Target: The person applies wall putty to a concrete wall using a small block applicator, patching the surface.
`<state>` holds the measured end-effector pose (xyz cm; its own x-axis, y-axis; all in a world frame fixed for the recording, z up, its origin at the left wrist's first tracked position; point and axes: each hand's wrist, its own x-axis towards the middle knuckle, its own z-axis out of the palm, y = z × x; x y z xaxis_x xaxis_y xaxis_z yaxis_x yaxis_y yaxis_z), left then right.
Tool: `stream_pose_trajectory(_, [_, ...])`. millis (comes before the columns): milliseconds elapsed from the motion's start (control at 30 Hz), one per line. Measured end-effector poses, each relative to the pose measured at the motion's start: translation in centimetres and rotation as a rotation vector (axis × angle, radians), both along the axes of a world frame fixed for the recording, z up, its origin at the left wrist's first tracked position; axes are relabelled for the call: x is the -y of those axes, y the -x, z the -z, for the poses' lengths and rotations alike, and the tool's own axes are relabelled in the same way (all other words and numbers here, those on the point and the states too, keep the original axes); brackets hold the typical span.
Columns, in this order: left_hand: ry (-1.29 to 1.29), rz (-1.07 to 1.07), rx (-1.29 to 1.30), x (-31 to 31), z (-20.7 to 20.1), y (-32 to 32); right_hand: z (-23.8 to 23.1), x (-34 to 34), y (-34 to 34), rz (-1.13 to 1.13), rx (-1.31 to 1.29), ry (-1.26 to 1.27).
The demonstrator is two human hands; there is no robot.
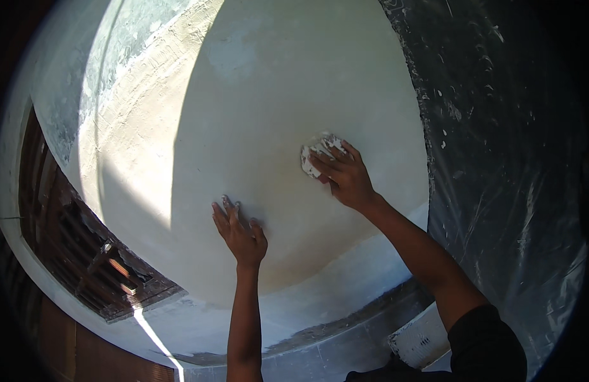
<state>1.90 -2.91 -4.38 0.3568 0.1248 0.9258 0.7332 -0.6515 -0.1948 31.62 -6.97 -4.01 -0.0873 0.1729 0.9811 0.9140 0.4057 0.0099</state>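
Note:
A large plastered wall (275, 83), pale grey with a brownish damp-looking patch, fills the middle of the view. My left hand (240, 234) is open, its fingers spread and their tips against the wall, with nothing in it. Higher up and to the right, my right hand (351, 176) grips a white-smeared pad (310, 163) and presses it flat to the plaster. The pad's white coating is broken and patchy, and a small reddish bit shows by the thumb. My fingers cover part of it, so its exact kind cannot be told.
At the left is a dark brown barred window (71, 235) with a ledge. Dark plastic sheeting (498, 140), spotted with white, hangs along the right. A whitish, rough-surfaced object (418, 340) sits low by my right elbow. Sunlight falls on rougher plaster (138, 134) at upper left.

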Motion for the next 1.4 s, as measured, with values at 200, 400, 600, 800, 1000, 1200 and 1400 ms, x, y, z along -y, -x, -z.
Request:
stream_pose_trajectory(200, [0.344,0.238,-0.076,5.7,13.6,-5.8,29.0,9.9,1.2,-0.06,-0.222,0.635])
stream_pose_trajectory(400, [0.883,0.488,-0.247,13.6,29.1,-9.6,41.1,22.3,1.1,-0.8,-1.876,0.545])
stream_pose_trajectory(600, [1.39,0.456,-0.365,21.7,41.2,-10.6,45.8,32.5,3.6,-0.496,-2.253,0.305])
stream_pose_trajectory(800, [1.77,0.381,-0.381,27.5,52.1,-8.2,54.9,39.6,7.3,-0.048,-2.305,0.38])
stream_pose_trajectory(1000, [2.394,-0.041,-0.401,31.2,62.1,-5.9,60.3,45.0,8.2,0.617,-1.679,0.77])
stream_pose_trajectory(1200, [3.012,-0.088,0.246,35.4,67.0,-6.2,59.1,48.0,8.3,0.627,-1.824,0.424])
stream_pose_trajectory(1400, [3.212,0.035,0.796,37.1,67.6,-8.5,60.8,50.9,11.6,0.934,-1.454,0.945])
